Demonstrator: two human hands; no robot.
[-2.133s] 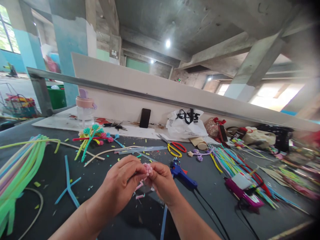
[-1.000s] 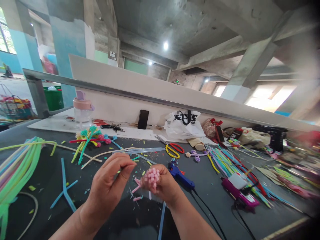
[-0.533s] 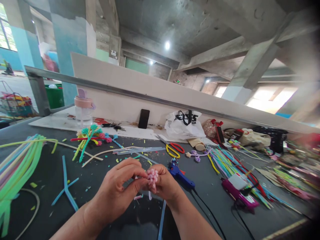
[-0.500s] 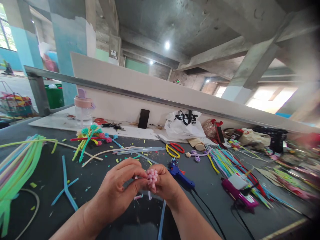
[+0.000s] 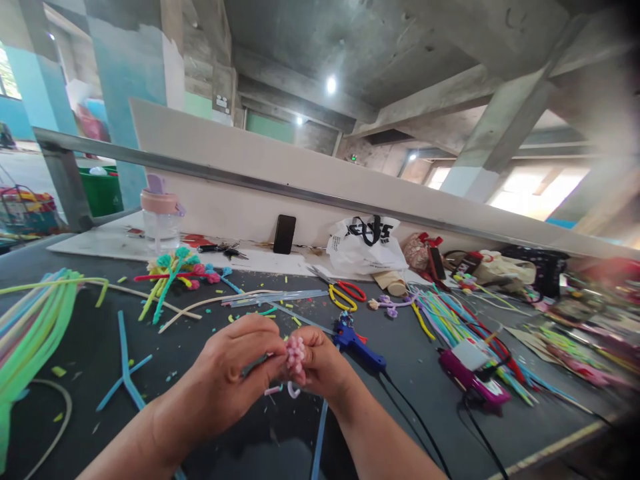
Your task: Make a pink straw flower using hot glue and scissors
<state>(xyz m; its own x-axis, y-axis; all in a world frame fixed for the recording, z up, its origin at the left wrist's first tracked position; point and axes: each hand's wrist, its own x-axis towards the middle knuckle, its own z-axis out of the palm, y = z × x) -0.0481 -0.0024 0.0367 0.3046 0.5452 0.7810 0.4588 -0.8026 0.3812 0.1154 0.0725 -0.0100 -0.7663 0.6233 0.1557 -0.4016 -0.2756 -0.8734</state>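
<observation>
Both the left hand [image 5: 233,373] and right hand [image 5: 324,363] pinch the pink bunch [image 5: 296,353], left of the glue gun [image 5: 361,348]. Squeezing too hard could squash it.

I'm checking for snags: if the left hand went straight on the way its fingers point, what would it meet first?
The left hand would probably meet the pink cluster first, which it seems to touch, then the right hand holding it; exact depth is unclear.

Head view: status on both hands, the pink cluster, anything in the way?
Right hand gripping pink cluster. Left hand at its edge. Blue glue gun beside right hand, apart from cluster.
</observation>
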